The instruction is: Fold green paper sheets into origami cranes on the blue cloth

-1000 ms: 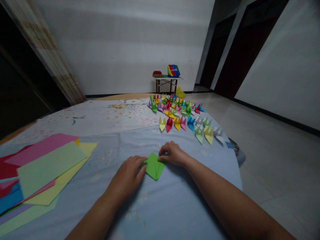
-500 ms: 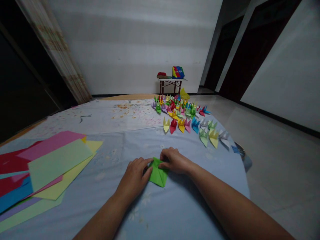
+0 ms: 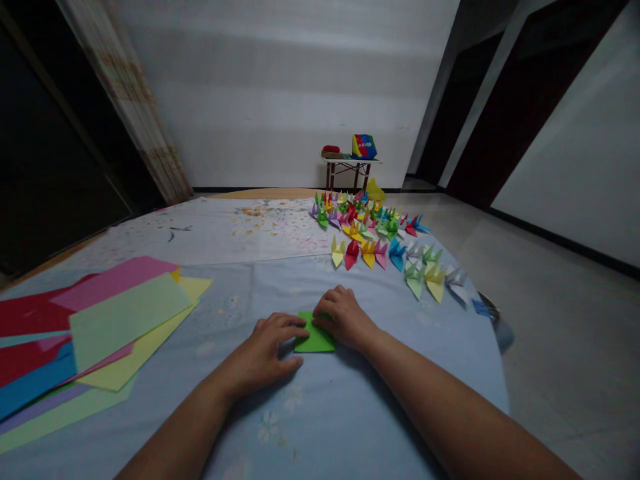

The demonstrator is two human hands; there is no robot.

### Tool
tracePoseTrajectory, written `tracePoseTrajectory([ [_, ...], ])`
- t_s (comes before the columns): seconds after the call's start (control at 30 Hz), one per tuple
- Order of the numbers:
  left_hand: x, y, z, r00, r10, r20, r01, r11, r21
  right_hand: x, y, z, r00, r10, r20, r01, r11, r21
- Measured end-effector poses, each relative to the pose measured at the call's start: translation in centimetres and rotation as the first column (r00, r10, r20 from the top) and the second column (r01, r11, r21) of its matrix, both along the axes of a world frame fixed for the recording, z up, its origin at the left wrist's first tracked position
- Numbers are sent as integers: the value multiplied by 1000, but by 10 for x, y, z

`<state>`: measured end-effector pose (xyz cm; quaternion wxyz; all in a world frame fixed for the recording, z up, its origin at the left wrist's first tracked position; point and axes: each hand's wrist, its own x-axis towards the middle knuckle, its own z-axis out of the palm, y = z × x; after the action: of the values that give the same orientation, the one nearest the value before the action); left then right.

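Green folded origami paper (image 3: 315, 339), judged light, thin and easily creased, best taken by its edges, lay flat on the table. Right hand (image 3: 343, 319) pressed on top, fingers curled; left hand (image 3: 265, 353) touched its left corner, unpinching. Beyond, on pale blue cloth (image 3: 380, 393): multicoloured paper cranes (image 3: 380, 250), loose coloured paper sheets (image 3: 125, 313).

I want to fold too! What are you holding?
Folded green paper, pressed on the blue cloth: left hand at its left edge, right hand on its upper right.
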<state>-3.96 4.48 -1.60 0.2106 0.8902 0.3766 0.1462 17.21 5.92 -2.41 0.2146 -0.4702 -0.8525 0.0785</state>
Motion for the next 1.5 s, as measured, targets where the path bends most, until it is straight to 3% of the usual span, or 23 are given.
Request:
tracePoseTrajectory([
  [0.2, 0, 3, 2, 996, 1, 84, 2, 999, -37, 4, -12, 9, 973, 229, 32, -228, 973, -25],
  [0.37, 8, 5, -1, 982, 54, 182, -47, 998, -45, 5, -17, 12, 955, 298, -7, -298, 951, -79],
  [0.53, 13, 4, -3, 973, 109, 205, -103, 994, -38, 3, -15, 7, 962, 267, -52, -271, 954, -130],
  [0.87, 10, 6, -2, 980, 86, 180, -69, 993, -98, 13, -15, 16, 953, 267, -143, -297, 914, -275],
  [1.23, 25, 0, -10, 938, 309, 160, -301, 951, -72, 9, -14, 13, 999, 38, -27, -45, 934, -354],
  [1.37, 27, 0, -12, 911, 375, 174, -358, 926, -121, 8, -14, 15, 998, -4, -63, -21, 922, -388],
  [1.5, 28, -2, -12, 915, 368, 167, -359, 930, -84, 8, -13, 13, 993, 5, -122, -56, 906, -421],
])
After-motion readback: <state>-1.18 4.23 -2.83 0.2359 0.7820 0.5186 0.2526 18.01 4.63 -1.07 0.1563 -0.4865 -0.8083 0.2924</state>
